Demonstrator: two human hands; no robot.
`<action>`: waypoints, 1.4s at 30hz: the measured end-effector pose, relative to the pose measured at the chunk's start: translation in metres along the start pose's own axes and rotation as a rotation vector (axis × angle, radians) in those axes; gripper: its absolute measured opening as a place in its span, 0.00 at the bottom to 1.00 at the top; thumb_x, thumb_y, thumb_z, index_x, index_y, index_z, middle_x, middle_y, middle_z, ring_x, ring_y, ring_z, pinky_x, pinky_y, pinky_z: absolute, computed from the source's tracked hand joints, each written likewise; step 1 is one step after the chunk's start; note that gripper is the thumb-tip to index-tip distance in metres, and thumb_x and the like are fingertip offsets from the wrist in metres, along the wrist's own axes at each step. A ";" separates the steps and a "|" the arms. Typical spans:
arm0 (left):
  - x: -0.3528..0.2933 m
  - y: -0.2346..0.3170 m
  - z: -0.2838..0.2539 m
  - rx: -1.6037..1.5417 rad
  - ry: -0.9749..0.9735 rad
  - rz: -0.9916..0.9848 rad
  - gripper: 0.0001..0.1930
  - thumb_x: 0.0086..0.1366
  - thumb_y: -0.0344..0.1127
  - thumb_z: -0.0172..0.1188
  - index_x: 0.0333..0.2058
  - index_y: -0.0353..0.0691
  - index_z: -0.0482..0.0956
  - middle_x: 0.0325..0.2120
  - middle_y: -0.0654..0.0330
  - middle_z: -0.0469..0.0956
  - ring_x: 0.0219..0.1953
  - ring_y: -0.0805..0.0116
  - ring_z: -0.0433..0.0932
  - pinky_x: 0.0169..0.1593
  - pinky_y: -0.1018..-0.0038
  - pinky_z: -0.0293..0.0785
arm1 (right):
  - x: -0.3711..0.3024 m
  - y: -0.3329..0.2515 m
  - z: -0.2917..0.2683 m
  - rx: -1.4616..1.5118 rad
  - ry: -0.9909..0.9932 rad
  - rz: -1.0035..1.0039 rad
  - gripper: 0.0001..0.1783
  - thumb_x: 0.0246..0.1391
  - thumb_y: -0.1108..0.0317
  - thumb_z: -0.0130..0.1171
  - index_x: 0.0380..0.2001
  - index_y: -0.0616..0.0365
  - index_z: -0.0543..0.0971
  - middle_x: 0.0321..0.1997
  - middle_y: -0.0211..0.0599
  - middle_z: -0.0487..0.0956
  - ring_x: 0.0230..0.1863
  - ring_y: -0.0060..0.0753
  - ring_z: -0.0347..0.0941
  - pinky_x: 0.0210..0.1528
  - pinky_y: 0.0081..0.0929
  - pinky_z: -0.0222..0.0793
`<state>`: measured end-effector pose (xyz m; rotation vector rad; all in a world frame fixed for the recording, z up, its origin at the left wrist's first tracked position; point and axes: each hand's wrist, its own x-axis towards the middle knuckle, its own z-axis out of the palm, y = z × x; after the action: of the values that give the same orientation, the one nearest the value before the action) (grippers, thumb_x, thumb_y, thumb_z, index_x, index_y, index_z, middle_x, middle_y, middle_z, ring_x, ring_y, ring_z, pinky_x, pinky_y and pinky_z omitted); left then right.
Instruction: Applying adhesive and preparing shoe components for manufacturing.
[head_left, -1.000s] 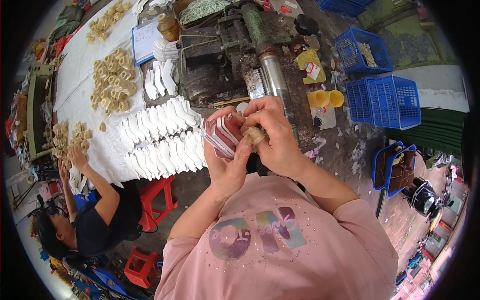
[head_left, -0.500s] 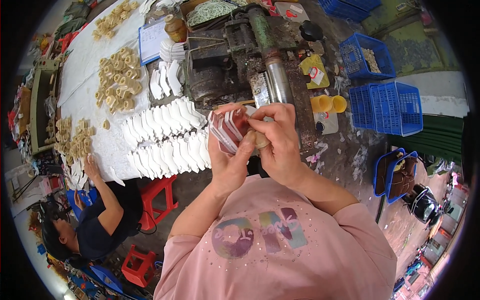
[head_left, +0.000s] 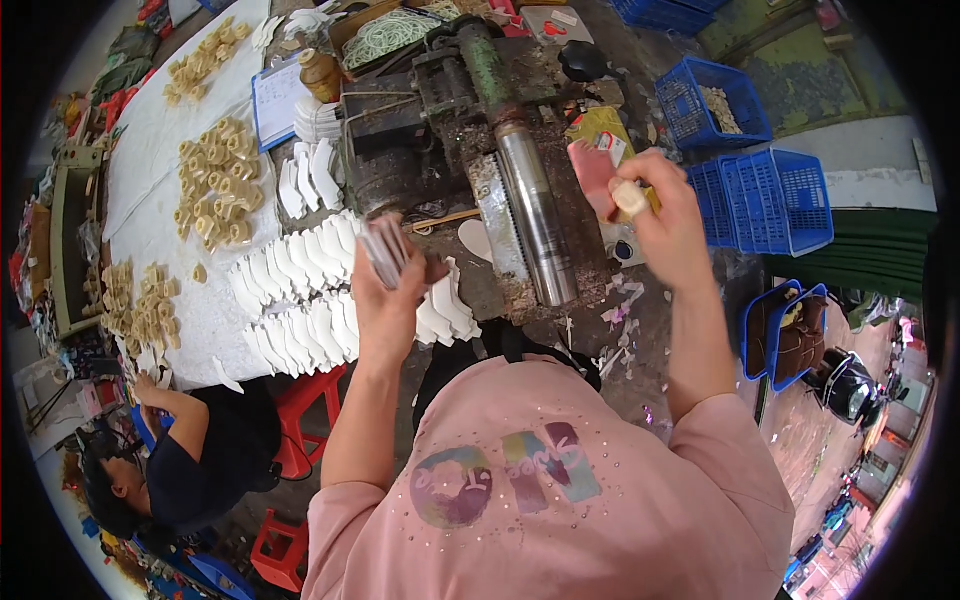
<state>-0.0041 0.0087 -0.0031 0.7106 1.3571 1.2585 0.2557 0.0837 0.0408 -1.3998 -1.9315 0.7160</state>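
Observation:
My left hand [head_left: 383,305], closed, grips a small stack of flat reddish pieces with pale edges [head_left: 385,250], blurred by motion. To the right of the steel roller [head_left: 538,215], my right hand [head_left: 672,228] is raised with its fingers closed around a cream-coloured moulded piece [head_left: 630,198]. A flat pink piece [head_left: 593,176] sticks out beside it; whether the two are joined I cannot tell. Two rows of white curved pieces [head_left: 305,255] lie close to my left hand. A single white flat piece [head_left: 475,240] rests beside the roller.
A greasy machine [head_left: 395,135] stands ahead. Piles of cream moulded pieces [head_left: 218,190] lie on the white-covered table [head_left: 140,215]. A person in dark clothing [head_left: 215,440] works at the left by red stools [head_left: 280,550]. Blue crates [head_left: 775,205] stand at the right.
My hands have parted: the left has moved left with the reddish stack, the right has swung right and up past the roller with the cream and pink pieces. The roller is uncovered.

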 end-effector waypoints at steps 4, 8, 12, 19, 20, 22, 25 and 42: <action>-0.001 -0.018 0.010 0.686 -0.377 0.454 0.28 0.51 0.18 0.55 0.53 0.37 0.63 0.41 0.53 0.67 0.45 0.60 0.70 0.47 0.69 0.69 | 0.002 0.023 0.003 -0.439 -0.314 0.082 0.05 0.48 0.73 0.52 0.30 0.53 0.74 0.32 0.37 0.75 0.42 0.39 0.67 0.52 0.36 0.48; -0.007 -0.016 0.038 0.737 -0.496 0.343 0.32 0.48 0.19 0.58 0.54 0.38 0.61 0.52 0.45 0.56 0.53 0.43 0.63 0.53 0.60 0.67 | 0.000 0.016 0.032 -0.298 -0.324 -0.016 0.09 0.45 0.76 0.51 0.30 0.51 0.75 0.34 0.34 0.76 0.44 0.36 0.68 0.49 0.37 0.50; -0.008 -0.014 0.026 0.634 -0.435 0.296 0.29 0.48 0.18 0.57 0.52 0.37 0.64 0.51 0.47 0.59 0.53 0.46 0.63 0.55 0.63 0.64 | 0.001 0.025 0.033 -0.194 -0.076 -0.013 0.10 0.42 0.77 0.52 0.31 0.54 0.76 0.33 0.37 0.77 0.43 0.41 0.71 0.46 0.37 0.59; -0.003 -0.048 -0.079 0.853 0.104 0.444 0.24 0.48 0.19 0.58 0.47 0.34 0.67 0.45 0.47 0.65 0.49 0.47 0.65 0.53 0.63 0.63 | -0.015 0.024 0.035 0.106 -0.044 0.167 0.08 0.52 0.74 0.55 0.37 0.62 0.74 0.34 0.33 0.74 0.38 0.25 0.69 0.43 0.21 0.63; -0.005 -0.061 -0.093 0.996 0.138 0.479 0.25 0.47 0.19 0.58 0.48 0.34 0.68 0.46 0.48 0.66 0.49 0.47 0.65 0.51 0.61 0.63 | -0.015 0.021 0.035 0.117 -0.040 0.183 0.08 0.53 0.75 0.55 0.38 0.62 0.74 0.34 0.32 0.74 0.38 0.24 0.69 0.44 0.20 0.63; -0.017 -0.084 -0.111 1.326 -0.036 0.480 0.25 0.46 0.19 0.55 0.47 0.33 0.69 0.47 0.52 0.66 0.45 0.53 0.68 0.46 0.64 0.65 | -0.014 0.021 0.037 0.131 -0.046 0.194 0.08 0.53 0.75 0.54 0.38 0.62 0.74 0.34 0.32 0.74 0.38 0.23 0.69 0.44 0.19 0.63; -0.040 -0.127 -0.119 1.568 -0.360 0.439 0.21 0.50 0.25 0.53 0.46 0.35 0.71 0.46 0.56 0.66 0.43 0.60 0.69 0.43 0.68 0.66 | -0.012 0.019 0.040 0.133 -0.019 0.187 0.08 0.53 0.76 0.54 0.38 0.62 0.74 0.35 0.31 0.74 0.38 0.22 0.69 0.43 0.19 0.63; -0.030 0.004 -0.021 -0.488 -0.303 0.092 0.35 0.55 0.25 0.59 0.59 0.34 0.53 0.46 0.54 0.72 0.45 0.67 0.74 0.48 0.71 0.74 | -0.029 -0.072 0.097 0.182 -0.121 -0.294 0.13 0.41 0.77 0.59 0.35 0.57 0.76 0.41 0.38 0.71 0.44 0.43 0.63 0.49 0.36 0.59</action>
<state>-0.0185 -0.0240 0.0067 0.5904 0.7368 1.4195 0.1448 0.0299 0.0262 -0.9570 -2.0504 0.8246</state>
